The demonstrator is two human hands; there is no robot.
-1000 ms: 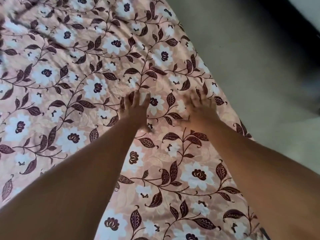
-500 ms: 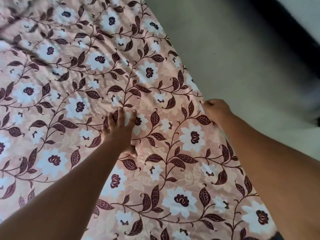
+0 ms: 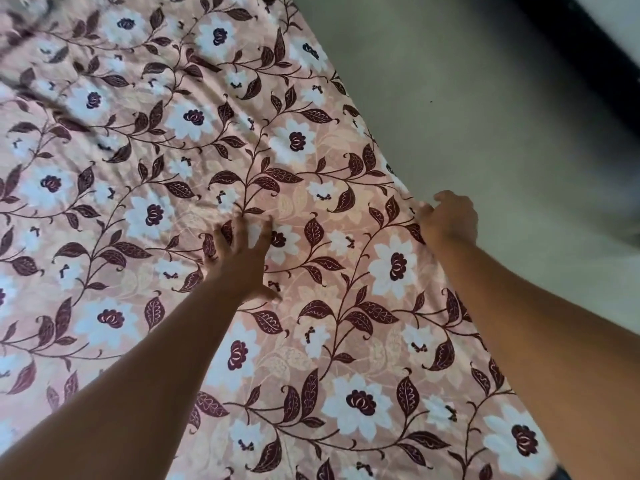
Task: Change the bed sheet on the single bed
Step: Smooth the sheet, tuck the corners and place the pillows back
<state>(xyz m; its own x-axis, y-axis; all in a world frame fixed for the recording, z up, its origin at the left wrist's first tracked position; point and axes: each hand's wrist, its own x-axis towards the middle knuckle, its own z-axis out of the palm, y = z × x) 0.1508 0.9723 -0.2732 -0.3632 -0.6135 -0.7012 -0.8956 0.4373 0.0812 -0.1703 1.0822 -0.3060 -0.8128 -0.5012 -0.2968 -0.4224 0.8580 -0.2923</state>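
Observation:
A pink bed sheet (image 3: 145,188) with white flowers and dark maroon leaves covers the bed across the left and middle of the view. My left hand (image 3: 242,258) lies flat on the sheet with spread fingers, pressing it down near the middle. My right hand (image 3: 450,220) is at the sheet's right edge, its fingers curled round the edge of the cloth. Small wrinkles run through the sheet at the upper left.
Grey floor (image 3: 485,98) lies to the right of the bed. A dark band (image 3: 595,57) runs along the far upper right, with a pale surface beyond it.
My right hand has moved from the top of the sheet out to its right edge and taken hold of it. My left hand stays flat on the sheet.

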